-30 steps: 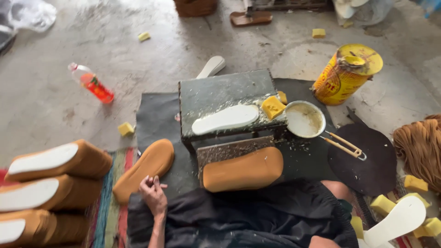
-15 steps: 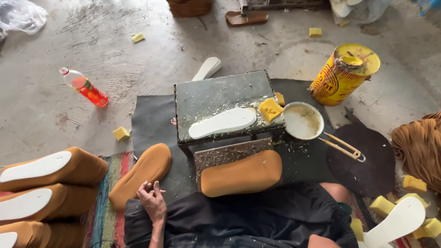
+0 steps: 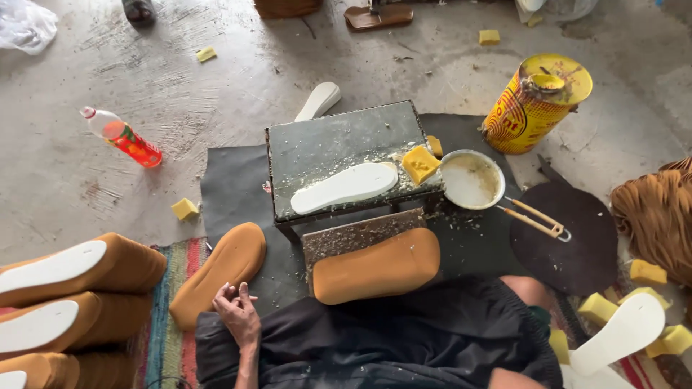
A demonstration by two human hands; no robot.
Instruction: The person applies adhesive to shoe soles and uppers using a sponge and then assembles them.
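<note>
My left hand (image 3: 235,311) rests on my dark-clothed lap (image 3: 375,338), fingers loosely bent and apart, with nothing in it. Its fingertips lie at the near edge of a tan sole-shaped piece (image 3: 220,270) that lies on the dark mat (image 3: 231,187). Ahead stands a small low metal table (image 3: 324,144) with a white insole (image 3: 344,187) and a yellow sponge (image 3: 419,164) on it. A second tan padded piece (image 3: 376,265) lies against the table's front. My right hand is out of view.
A bowl of pale glue (image 3: 471,180) with a brush (image 3: 535,218) sits right of the table, with a yellow can (image 3: 535,104) behind it. Tan soles with white insoles (image 3: 68,266) are stacked at left. A red bottle (image 3: 121,135), sponge blocks and another white insole (image 3: 621,331) lie around.
My left hand stays by the tan piece, with only slight finger movement. The view has drifted a little, so the stacked soles sit lower in the picture.
</note>
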